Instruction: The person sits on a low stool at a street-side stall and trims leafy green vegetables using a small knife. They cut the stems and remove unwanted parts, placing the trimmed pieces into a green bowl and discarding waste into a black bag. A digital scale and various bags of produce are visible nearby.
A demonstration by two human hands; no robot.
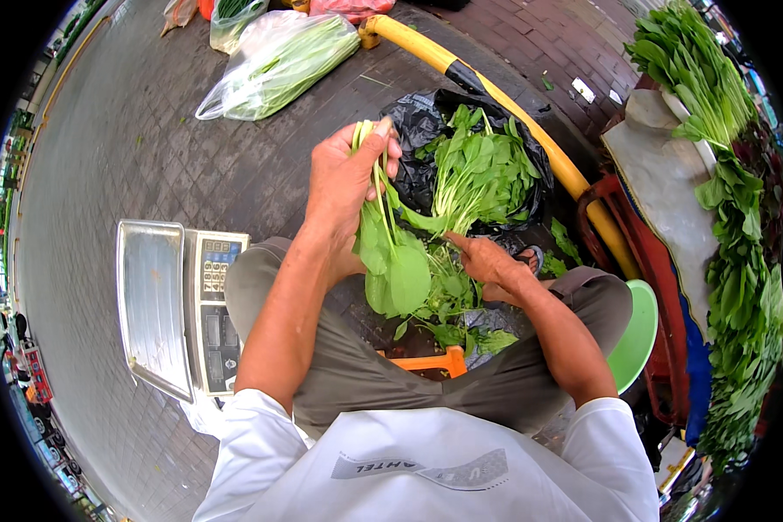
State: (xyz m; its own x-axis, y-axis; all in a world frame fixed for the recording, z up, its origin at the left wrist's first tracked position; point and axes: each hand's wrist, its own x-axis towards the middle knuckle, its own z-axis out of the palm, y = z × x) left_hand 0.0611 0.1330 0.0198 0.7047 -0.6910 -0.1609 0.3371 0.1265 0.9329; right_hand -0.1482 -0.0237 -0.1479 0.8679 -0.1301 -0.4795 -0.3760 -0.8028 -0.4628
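My left hand (350, 174) is closed around the pale stems of a small bunch of leafy greens (409, 277), whose broad leaves hang down toward me. From this bunch one long leaf (419, 219) stretches right to the fingertips of my right hand (489, 259), which seem to pinch its end. Just beyond, a black plastic bag (409, 117) lies opened around a heap of similar greens (487, 170). Loose leaves and trimmings (451, 291) are scattered on the ground below my hands, between my legs.
A digital scale (217, 304) with a metal pan stands at my left. Ahead lies a clear bag of long green stalks (278, 65). A yellow bar (531, 122) curves past on the right, near a green basin (637, 331) and a stand of greens (744, 287). Orange plastic (431, 361) shows between my legs.
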